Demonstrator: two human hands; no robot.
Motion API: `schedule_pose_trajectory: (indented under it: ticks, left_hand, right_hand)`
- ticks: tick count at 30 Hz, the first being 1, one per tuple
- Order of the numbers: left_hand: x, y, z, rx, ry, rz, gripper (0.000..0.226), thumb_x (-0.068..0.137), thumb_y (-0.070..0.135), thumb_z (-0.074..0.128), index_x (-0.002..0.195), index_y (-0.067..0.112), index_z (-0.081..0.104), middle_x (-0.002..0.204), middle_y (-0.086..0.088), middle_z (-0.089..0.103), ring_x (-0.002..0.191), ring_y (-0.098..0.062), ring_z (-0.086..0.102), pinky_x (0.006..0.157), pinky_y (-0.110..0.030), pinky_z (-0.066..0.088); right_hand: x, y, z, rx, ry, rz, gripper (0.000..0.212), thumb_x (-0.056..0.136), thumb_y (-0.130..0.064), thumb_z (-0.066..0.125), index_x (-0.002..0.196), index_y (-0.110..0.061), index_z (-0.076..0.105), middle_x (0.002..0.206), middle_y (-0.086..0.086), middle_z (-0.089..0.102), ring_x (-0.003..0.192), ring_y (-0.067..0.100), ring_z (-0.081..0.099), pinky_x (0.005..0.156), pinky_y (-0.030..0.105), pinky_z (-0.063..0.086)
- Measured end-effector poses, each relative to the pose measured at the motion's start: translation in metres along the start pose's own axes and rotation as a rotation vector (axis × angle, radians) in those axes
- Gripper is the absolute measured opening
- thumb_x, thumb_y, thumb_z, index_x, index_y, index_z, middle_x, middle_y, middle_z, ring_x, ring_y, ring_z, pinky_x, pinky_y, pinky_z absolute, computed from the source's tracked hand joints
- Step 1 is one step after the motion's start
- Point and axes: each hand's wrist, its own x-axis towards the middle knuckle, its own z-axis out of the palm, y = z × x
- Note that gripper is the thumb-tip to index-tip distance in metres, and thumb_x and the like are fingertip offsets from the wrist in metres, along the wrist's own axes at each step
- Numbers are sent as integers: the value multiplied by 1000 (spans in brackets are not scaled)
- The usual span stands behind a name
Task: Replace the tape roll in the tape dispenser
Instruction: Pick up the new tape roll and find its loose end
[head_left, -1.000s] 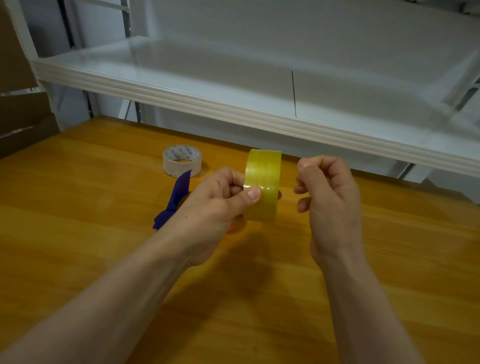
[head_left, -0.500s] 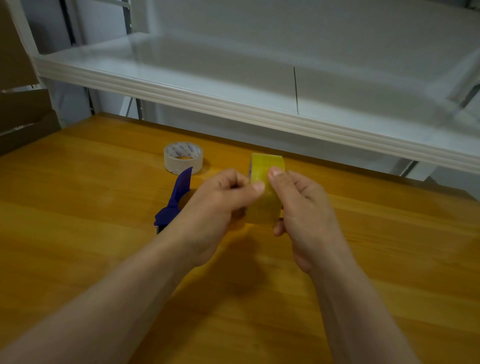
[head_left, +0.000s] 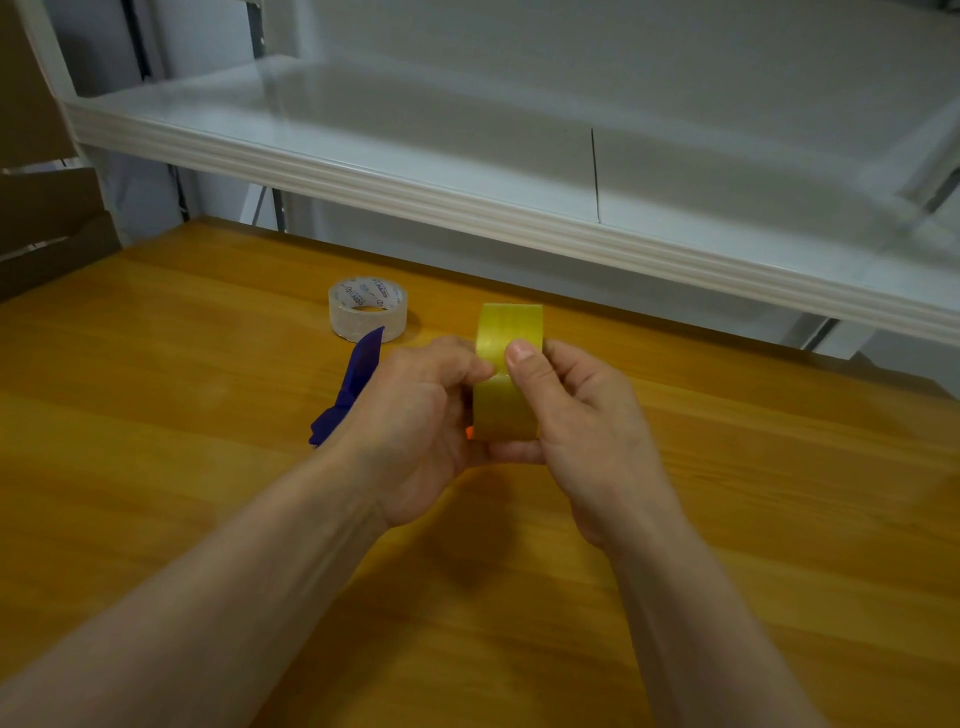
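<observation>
A yellow tape roll (head_left: 506, 410) stands on edge above the wooden table (head_left: 779, 493), held between both hands. My left hand (head_left: 415, 415) grips its left side. My right hand (head_left: 576, 410) holds the right side, with its thumb pressed on the roll's outer face. A blue tape dispenser (head_left: 353, 387) with a small orange part lies on the table just behind my left hand, which hides most of it. A clear tape roll (head_left: 368, 307) lies flat on the table beyond the dispenser.
A white shelf (head_left: 467, 208) juts out over the far edge of the table. Brown cardboard (head_left: 41, 223) leans at the far left.
My right hand came in from the right and took hold of the yellow roll, its thumb now on the roll's face. The roll dropped a little lower.
</observation>
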Motion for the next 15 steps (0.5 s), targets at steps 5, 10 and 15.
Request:
schedule_pose_trajectory:
  ticks: [5,10,15]
  left_hand:
    - [-1,2,2,-6,-44,15,37,84,13,45,114,1,62,126,-33,60,97,-33,63,73,-41,58]
    - [0,0,2,-5,-44,7,35,96,21,39,103,-3,65,114,-31,62,94,-33,60,71,-40,54]
    - [3,-9,5,61,15,54,51,84,23,47,126,-5,48,133,-38,49,106,-44,59,74,-42,56]
  right_hand:
    - [0,-1,-2,19,10,-2,25,105,-31,52,116,-20,72,109,7,76,98,25,75,68,40,65]
    - [-1,-1,0,4,5,5,27,105,-32,51,117,-19,71,108,5,77,97,22,76,64,32,63]
    - [-1,-2,0,2,25,-9,24,105,-29,53,108,-15,72,100,4,76,85,17,76,60,31,62]
